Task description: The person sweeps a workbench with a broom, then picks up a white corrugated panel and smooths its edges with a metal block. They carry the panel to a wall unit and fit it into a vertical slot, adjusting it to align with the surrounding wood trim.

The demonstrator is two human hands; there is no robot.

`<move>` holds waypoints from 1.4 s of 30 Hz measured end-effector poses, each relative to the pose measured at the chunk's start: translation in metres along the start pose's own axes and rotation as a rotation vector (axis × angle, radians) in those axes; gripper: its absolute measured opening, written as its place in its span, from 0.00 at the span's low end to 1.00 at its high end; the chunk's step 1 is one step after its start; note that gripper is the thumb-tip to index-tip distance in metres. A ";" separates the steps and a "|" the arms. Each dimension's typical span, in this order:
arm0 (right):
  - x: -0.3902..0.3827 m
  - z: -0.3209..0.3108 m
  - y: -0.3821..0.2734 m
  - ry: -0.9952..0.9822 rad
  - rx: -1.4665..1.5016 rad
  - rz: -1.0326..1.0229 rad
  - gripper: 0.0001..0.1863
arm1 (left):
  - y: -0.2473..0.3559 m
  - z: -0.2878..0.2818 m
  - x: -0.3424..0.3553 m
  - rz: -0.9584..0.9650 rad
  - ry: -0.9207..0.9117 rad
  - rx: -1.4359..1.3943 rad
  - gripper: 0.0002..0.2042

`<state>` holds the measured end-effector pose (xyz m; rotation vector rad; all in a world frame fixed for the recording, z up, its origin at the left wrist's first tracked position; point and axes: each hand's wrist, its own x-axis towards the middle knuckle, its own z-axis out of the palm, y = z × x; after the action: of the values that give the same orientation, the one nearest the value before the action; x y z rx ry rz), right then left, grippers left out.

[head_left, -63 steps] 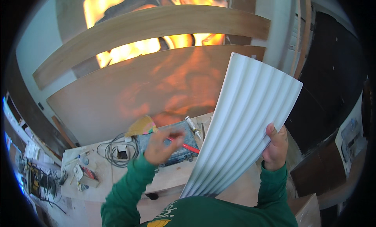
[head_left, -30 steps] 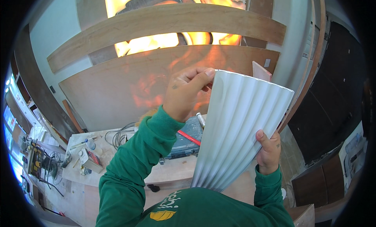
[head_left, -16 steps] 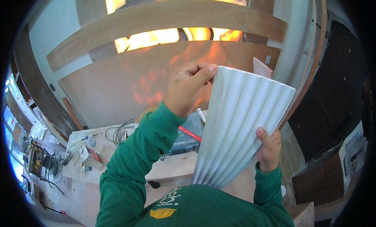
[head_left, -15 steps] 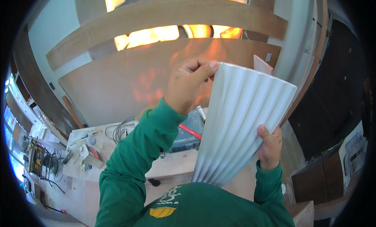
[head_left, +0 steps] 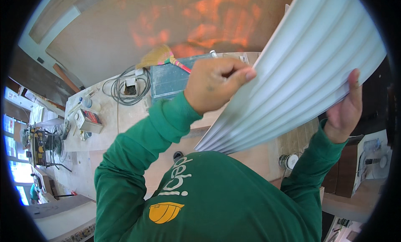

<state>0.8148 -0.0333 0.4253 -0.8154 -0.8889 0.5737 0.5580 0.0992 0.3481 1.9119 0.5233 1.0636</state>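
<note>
A long white fluted panel [head_left: 309,71] slants from the upper right down to the front of my body. At its left edge is my left hand [head_left: 217,83], fingers curled and closed, the thumb tip against the edge. Lower on the opposite edge, my right hand [head_left: 346,110] grips the panel with the thumb up along the side; its other fingers are partly hidden behind. The panel's upper end runs out toward the rim of the view.
Beyond my left arm, a worktable [head_left: 106,112] bears a blue-grey case [head_left: 169,79], a broom [head_left: 156,57], a coiled cable [head_left: 119,96] and a rectangular can [head_left: 88,120]. A brown board [head_left: 100,29] stands behind. A lidded jar [head_left: 288,161] is near my right forearm.
The panel has swung up and to the right, with my right hand moving that way. My left hand has gone from its top corner to lower along the left edge. The view has tipped downward.
</note>
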 end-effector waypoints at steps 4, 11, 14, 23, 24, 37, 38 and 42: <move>0.022 -0.019 -0.029 0.057 0.008 0.031 0.30 | -0.046 0.017 -0.048 -0.061 -0.058 -0.004 0.12; 0.047 -0.048 -0.059 0.144 -0.004 0.057 0.31 | -0.125 0.035 -0.117 -0.235 -0.076 -0.037 0.12; 0.048 -0.055 -0.074 0.204 -0.046 0.061 0.32 | -0.151 0.038 -0.144 -0.338 -0.097 -0.049 0.12; 0.068 -0.104 -0.112 0.139 -0.199 -0.016 0.33 | -0.220 0.049 -0.204 -0.503 -0.074 -0.234 0.15; 0.067 -0.115 -0.115 0.068 -0.202 -0.014 0.33 | -0.219 0.046 -0.200 -0.492 -0.080 -0.179 0.16; 0.003 -0.290 0.024 0.622 0.271 0.256 0.33 | -0.068 -0.069 -0.106 -0.120 0.166 0.595 0.19; -0.011 -0.286 0.047 0.689 0.309 0.250 0.32 | -0.049 -0.079 -0.097 -0.127 0.131 0.665 0.19; -0.075 -0.375 0.138 0.636 0.070 0.142 0.29 | 0.008 -0.102 -0.058 0.097 0.082 0.799 0.19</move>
<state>1.0792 -0.1495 0.1388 -0.9273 -0.2291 0.4248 0.4408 0.1035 0.3543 2.6037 1.0216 1.0880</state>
